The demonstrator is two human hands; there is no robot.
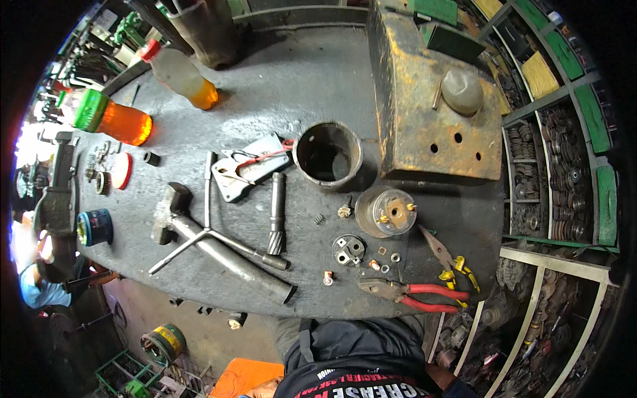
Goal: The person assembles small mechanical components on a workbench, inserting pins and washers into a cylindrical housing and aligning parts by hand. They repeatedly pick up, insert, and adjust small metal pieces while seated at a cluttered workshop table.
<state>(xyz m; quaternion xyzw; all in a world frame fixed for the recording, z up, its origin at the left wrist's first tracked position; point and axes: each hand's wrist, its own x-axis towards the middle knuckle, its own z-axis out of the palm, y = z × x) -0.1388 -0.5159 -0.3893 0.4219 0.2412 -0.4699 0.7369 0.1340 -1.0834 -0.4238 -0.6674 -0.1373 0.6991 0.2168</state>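
Observation:
Neither hand is on the workbench point(259, 86). A small patch of skin, seemingly my left hand point(265, 389), shows at the bottom edge beside an orange panel point(242, 377); its fingers cannot be made out. Part of my right arm point(440, 377) appears beside my dark shirt, with the hand out of sight. Closest on the bench lie red-handled pliers point(431, 290), yellow-handled long-nose pliers point(440, 251), a round brush holder plate point(349, 250) and a round metal end piece with brass-coloured terminals point(387, 212). A coil spring point(319, 219) and several nuts lie around them.
A hammer point(219, 249), three-armed wrench point(208, 232), splined shaft point(277, 212) and open metal cylinder point(328, 156) occupy the middle. Bottles of orange liquid, one red-capped point(179, 76), one green-capped point(109, 118), are at left. A rusty metal box point(434, 132) and parts shelves point(554, 166) are at right.

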